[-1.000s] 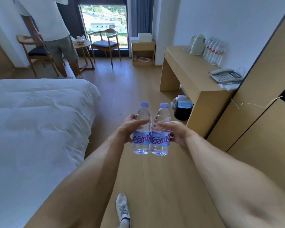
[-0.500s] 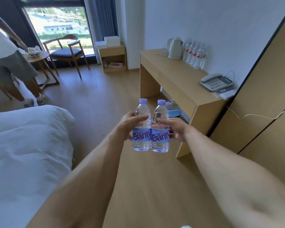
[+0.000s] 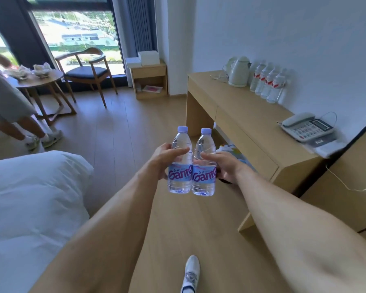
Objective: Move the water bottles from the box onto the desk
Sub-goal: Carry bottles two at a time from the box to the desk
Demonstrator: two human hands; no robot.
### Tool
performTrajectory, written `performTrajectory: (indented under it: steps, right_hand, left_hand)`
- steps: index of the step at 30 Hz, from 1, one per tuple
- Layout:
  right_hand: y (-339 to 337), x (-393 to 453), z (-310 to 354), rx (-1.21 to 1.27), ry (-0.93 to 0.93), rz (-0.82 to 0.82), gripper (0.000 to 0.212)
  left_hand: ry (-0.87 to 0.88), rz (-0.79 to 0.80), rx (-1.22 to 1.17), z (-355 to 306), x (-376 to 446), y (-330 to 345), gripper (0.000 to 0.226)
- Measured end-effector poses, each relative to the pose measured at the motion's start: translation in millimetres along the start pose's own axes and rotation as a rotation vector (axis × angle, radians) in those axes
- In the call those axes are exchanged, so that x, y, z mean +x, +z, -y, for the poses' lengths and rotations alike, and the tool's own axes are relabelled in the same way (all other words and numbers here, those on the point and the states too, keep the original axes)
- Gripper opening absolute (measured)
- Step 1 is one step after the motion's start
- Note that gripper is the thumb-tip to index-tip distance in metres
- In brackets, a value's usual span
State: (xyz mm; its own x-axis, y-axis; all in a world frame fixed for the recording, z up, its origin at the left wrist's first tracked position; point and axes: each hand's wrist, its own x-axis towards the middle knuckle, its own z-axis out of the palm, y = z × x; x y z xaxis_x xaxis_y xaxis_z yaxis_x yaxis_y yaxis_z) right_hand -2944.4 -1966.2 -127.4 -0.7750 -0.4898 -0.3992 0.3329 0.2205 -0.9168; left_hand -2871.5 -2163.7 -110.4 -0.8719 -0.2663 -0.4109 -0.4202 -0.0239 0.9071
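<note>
Left hand [image 3: 164, 160] fingers wrap the left bottle [image 3: 180, 163]; right hand [image 3: 221, 166] fingers wrap the right bottle [image 3: 204, 166]. Bottles upright, touching, above floor. Desk [image 3: 247, 117] at two o'clock.

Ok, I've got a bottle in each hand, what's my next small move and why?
Probably carry both toward the desk on your right. The left hand grips the left bottle and the right hand grips the right bottle, both upright over the floor, short of the desk. Bare top lies between the red-labelled bottles and the phone.
</note>
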Motion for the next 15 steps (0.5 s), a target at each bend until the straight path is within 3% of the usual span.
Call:
performTrajectory:
  steps: [11,15]
  right_hand:
    - [-34.9,178.1,77.9,0.016,-0.022,0.04,0.064]
    - [-55.3,222.2,94.0,0.025,-0.03,-0.019,0.058]
  left_hand:
    - [-0.004,-0.051,0.045,-99.7,173.7,-27.9,0.053]
    - [-0.011,-0.023,0.057,-119.9,229.1,-21.1,0.05]
